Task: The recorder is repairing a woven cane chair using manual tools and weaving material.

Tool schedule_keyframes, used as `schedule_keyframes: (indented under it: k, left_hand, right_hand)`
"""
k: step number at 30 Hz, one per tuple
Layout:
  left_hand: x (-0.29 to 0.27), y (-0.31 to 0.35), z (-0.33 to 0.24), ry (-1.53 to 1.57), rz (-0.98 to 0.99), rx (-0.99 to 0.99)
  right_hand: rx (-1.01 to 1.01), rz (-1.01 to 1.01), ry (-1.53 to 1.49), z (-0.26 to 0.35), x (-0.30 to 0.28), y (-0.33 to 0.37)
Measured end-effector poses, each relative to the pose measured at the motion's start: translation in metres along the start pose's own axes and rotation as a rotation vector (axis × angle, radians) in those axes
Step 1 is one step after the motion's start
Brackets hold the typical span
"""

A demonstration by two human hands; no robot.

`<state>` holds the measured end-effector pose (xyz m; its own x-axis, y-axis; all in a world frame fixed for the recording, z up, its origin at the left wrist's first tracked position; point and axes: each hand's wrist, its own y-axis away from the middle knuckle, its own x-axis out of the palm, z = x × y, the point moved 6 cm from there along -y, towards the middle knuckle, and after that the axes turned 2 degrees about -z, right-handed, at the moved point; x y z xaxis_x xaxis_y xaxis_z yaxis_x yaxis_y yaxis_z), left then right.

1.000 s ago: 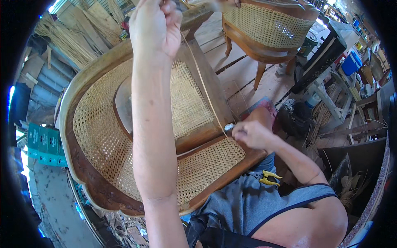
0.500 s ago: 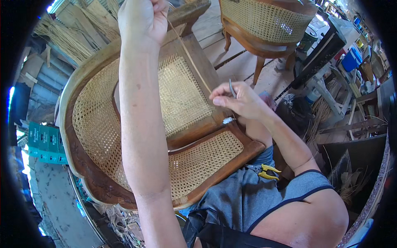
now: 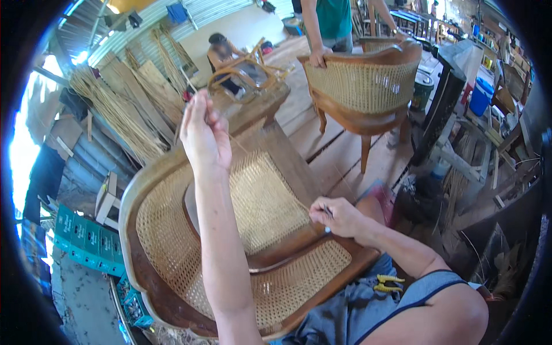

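My left hand [image 3: 205, 129] is raised over the far side of a wooden armchair [image 3: 131, 227], fingers pinched on a thin cane strand [image 3: 188, 79] whose end sticks up past them. My right hand [image 3: 340, 217] is closed at the right edge of the seat around a slim metal tool [image 3: 327, 211], mostly hidden by the fingers. The woven cane seat panel [image 3: 267, 201] lies between my hands. Cane mesh also fills the curved back and the near arm panel [image 3: 305, 276]. Whether the strand reaches my right hand is hard to see.
Yellow-handled pliers [image 3: 388, 283] rest on my lap. A second cane chair [image 3: 362, 86] stands ahead, with a person's hand [image 3: 320, 56] on it. Another person [image 3: 221, 54] sits farther back beside a chair frame. Green crates [image 3: 89, 238] and cane bundles [image 3: 115, 109] are at left.
The view has tilted up, bringing the two people into sight. My left hand shows lower in the picture, the strand's end now above it. My right hand has come down closer to the seat edge.
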<state>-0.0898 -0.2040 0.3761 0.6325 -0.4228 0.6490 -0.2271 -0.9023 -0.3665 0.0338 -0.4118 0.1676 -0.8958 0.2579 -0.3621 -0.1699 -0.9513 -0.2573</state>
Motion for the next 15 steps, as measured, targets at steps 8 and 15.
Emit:
schedule_keyframes:
  k: [8, 15]
  left_hand:
    - [0.009, -0.007, -0.018, 0.077, 0.128, -0.058]
    - [0.024, 0.016, -0.031, 0.254, 0.310, -0.179]
  right_hand:
    - [0.293, 0.254, -0.384, 0.028, 0.000, -0.014]
    - [0.208, 0.345, -0.418, -0.006, 0.012, -0.009]
